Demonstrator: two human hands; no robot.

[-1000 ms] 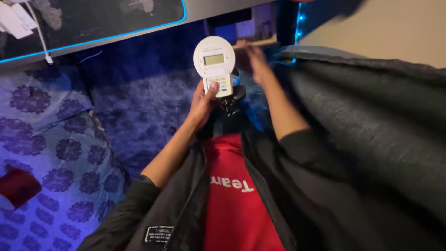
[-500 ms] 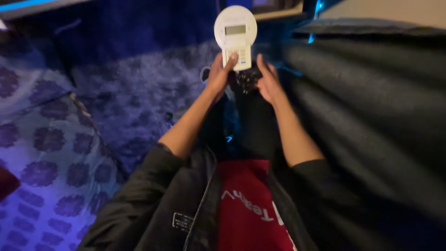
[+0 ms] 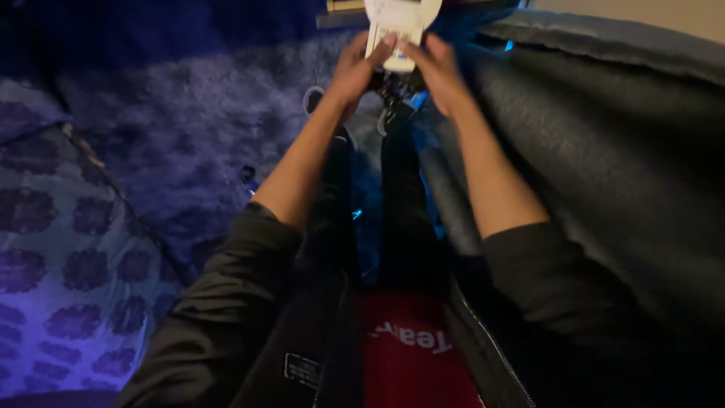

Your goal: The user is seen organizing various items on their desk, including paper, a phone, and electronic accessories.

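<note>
Head camera looks down along both forearms, and much of what matters sits at the very top edge. The white handheld device (image 3: 400, 21) is cut off by the frame: only its lower part with the keypad shows, its upper part out of view. Blue light and deep shadow blur the keys, so no detail on them can be read. Under the device hangs something dark and knobbly (image 3: 396, 85), perhaps a plug or cable end; it cannot be made out for sure.

The left hand (image 3: 355, 66) is curled around the device's left side, thumb laid over the front near the keypad, fingers hidden behind it. The right hand (image 3: 438, 69) closes in from the other side, its thumb tip touching the lower front of the device beside the left thumb; how far its other fingers wrap behind cannot be seen. Both hands hold the device between them, out in front of the body and above the shaggy rug (image 3: 211, 136).

Room is tight on the right, where a dark grey blanket (image 3: 604, 151) drapes close beside the right forearm. To the left the rug lies open, bounded lower left by a cushion with a flower pattern (image 3: 68, 257). Black trouser legs (image 3: 393, 204) run down the middle between the arms.
</note>
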